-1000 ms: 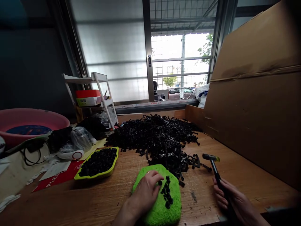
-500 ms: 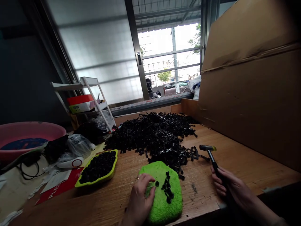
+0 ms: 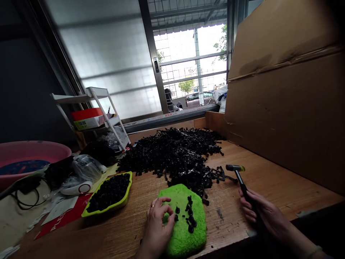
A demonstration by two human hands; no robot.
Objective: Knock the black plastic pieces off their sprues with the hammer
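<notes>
Head view, the only one: left hand (image 3: 157, 223) rests on the near left edge of a green fuzzy pad (image 3: 185, 230) lying on the wooden table (image 3: 269, 187). Its fingers are curled, and the fingertips (image 3: 169, 216) pinch at a small black piece (image 3: 176, 217) on the pad; whether the piece is truly gripped or only touched cannot be told. A ring shows on one finger. Just right of that piece a short cluster of black pieces (image 3: 190, 217) sits on the pad's middle, apart from the hand.

Right hand (image 3: 258, 212) is clenched around the dark handle of a small hammer (image 3: 238, 176), whose head points away from the person and hangs just above the tabletop, near the right fringe of a large heap of black plastic parts (image 3: 175, 154). The heap spreads across the middle of the table, its near edge touching the far side of the pad.

Left of the pad stands a yellow-green tray (image 3: 109, 192) filled with black pieces. Further left lie plastic bags, papers and a pink basin (image 3: 32, 153). A white rack (image 3: 91, 108) stands behind them by the window, and a tall cardboard sheet (image 3: 285, 93) walls off the table's right side.
</notes>
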